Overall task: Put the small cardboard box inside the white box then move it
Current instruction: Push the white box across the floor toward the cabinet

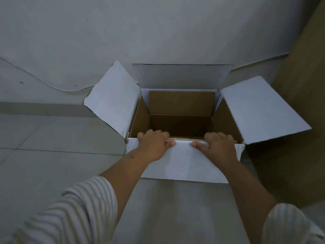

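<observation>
Both hands clamp near rim of white box (182, 164), L hand (153, 145) at 9 o'clock, R hand (219, 147) at 3, fingers curled inside, thumbs outside; small cardboard box (181, 104) sits inside toward 12, long axis 9-to-3, equally near both

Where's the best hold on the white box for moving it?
Judging by its pose, the near rim of the white box, from the person's side: all four flaps are open, and the left hand and right hand already hook fingers over that edge.
</observation>
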